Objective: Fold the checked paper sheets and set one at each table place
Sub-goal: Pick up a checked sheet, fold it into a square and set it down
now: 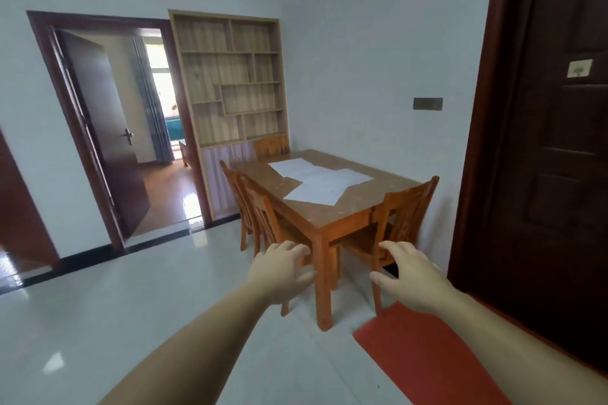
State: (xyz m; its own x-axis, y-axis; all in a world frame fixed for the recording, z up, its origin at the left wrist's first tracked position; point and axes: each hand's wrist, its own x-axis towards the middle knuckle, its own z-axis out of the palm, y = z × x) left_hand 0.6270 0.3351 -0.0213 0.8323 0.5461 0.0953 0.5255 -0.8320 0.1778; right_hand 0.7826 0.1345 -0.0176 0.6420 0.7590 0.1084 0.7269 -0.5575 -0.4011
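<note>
**Paper sheets all lying flat on the worktop, both hands empty**

The checked paper sheets [322, 179] are lying out flat in the middle of the wooden worktop [342, 212], a bit toward its far end. They look pale, almost white. From this far off the picture's too soft to really make out the check pattern, just faint lines. They're unfolded and overlap each other in a loose fan, corners pointing different ways. I count maybe three but can't say for sure.

The left hand [283, 270] and right hand [411, 276] are both stretched out in front, palms down, fingers loosely spread and a little bent. Neither one is holding or touching anything, and both are well apart from the paper.

There's a chair [408, 207] tucked in at the near right end, two chairs [260, 207] along the left side, and another chair back [271, 145] showing at the far end. Behind the worktop there's a light wood shelf unit [233, 82] next to an open doorway [131, 128]. A dark door [552, 141] is on the right, with a red mat [424, 355] on the glossy pale floor [131, 306] in front of it.
</note>
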